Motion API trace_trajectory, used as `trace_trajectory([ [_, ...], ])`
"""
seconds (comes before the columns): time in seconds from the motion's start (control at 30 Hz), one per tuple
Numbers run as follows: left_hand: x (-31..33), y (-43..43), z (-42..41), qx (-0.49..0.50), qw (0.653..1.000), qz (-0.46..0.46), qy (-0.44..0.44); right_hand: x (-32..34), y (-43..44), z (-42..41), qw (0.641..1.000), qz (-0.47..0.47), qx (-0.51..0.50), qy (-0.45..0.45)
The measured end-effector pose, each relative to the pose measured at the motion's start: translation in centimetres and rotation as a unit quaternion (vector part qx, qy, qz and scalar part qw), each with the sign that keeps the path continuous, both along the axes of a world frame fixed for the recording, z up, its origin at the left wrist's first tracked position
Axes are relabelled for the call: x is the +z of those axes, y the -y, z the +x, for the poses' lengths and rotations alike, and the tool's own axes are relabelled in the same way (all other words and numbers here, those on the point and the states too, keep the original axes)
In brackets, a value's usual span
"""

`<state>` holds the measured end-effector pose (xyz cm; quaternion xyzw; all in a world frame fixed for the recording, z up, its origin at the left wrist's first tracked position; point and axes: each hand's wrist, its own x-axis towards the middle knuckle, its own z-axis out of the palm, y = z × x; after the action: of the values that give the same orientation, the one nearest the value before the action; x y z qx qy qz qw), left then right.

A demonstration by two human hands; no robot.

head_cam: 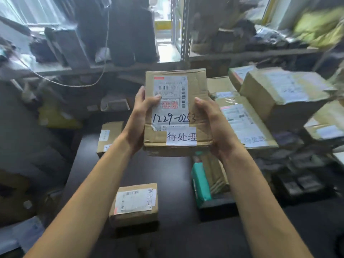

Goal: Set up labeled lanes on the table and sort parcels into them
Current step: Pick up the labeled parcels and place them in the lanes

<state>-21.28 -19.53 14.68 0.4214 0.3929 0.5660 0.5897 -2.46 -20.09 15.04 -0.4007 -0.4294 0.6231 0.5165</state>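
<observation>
Both hands, left hand (140,116) and right hand (214,123), fingers clamped on the brown labelled cardboard parcel (176,112), should read its white tag before choosing a lane on the dark bench (176,183).

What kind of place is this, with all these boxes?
Probably a parcel sorting room: the held parcel carries a barcode shipping label, more labeled boxes crowd the table, and metal shelving behind holds packages.

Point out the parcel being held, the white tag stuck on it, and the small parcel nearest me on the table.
held parcel (174,110): head view, on its shipping label, mid-face.
white tag (181,136): head view, middle of the handwriting.
near parcel (134,202): head view, label on its top face.
</observation>
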Motion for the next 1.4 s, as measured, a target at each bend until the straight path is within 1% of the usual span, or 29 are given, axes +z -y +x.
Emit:
trace_trajectory([
  [0.07, 1.3, -0.1, 1.6, 0.001, 1.0, 0.014, -0.003, 1.3, 0.4, 1.1, 1.0, 0.0, -0.003, 0.002],
  [0.13, 2.2, -0.3, 3.1, -0.002, 1.0, 0.014, 0.002, 2.5, 0.6, 2.3, 1.0, -0.006, -0.011, -0.008],
  [0.17, 2.4, -0.8, 3.7, -0.004, 1.0, 0.011, 0.01, 3.1, 0.5, 2.9, 1.0, -0.007, -0.014, 0.001],
  [0.23, 2.5, -1.8, 4.6, -0.008, 0.999, -0.001, 0.031, 3.8, -0.2, 4.1, 0.999, -0.002, -0.025, 0.034],
  [0.33, 2.0, -4.9, 5.2, -0.021, 0.996, -0.039, 0.071, 4.2, -2.3, 5.6, 0.999, -0.009, -0.015, 0.047],
  [0.4, 1.2, -7.8, 6.0, -0.039, 0.993, -0.059, 0.097, 4.5, -4.0, 6.2, 0.995, -0.02, -0.042, 0.085],
  [0.47, 0.7, -11.1, 7.1, -0.044, 0.991, -0.068, 0.106, 4.6, -6.1, 6.9, 0.987, -0.008, -0.098, 0.131],
  [0.57, 0.2, -15.6, 9.2, -0.023, 0.987, -0.103, 0.123, 5.1, -9.1, 7.8, 0.962, 0.018, -0.18, 0.207],
  [0.63, -0.5, -18.2, 10.6, -0.016, 0.984, -0.129, 0.12, 5.4, -10.9, 8.4, 0.945, 0.035, -0.207, 0.25],
  [0.77, -1.2, -21.6, 12.9, -0.047, 0.98, -0.147, 0.126, 5.4, -13.1, 9.6, 0.913, 0.049, -0.239, 0.326],
  [0.83, -1.8, -22.7, 13.8, -0.047, 0.98, -0.158, 0.109, 5.2, -13.5, 9.9, 0.893, 0.061, -0.266, 0.357],
  [0.93, -2.4, -23.5, 14.7, -0.045, 0.984, -0.155, 0.082, 5.2, -13.3, 9.7, 0.853, 0.116, -0.313, 0.401],
  [0.97, -2.5, -23.8, 14.8, -0.04, 0.986, -0.149, 0.068, 5.2, -13.4, 9.6, 0.845, 0.129, -0.314, 0.412],
  [1.17, -1.3, -22.5, 14.9, 0.001, 0.993, -0.117, 0.02, 5.0, -13.4, 9.6, 0.85, 0.118, -0.27, 0.437],
  [1.27, -0.8, -22.1, 14.9, 0.038, 0.993, -0.106, 0.026, 4.9, -13.5, 9.7, 0.851, 0.104, -0.256, 0.447],
  [1.4, -0.3, -22.6, 14.7, 0.07, 0.991, -0.109, 0.02, 5.2, -14.4, 9.6, 0.86, 0.093, -0.242, 0.44],
])
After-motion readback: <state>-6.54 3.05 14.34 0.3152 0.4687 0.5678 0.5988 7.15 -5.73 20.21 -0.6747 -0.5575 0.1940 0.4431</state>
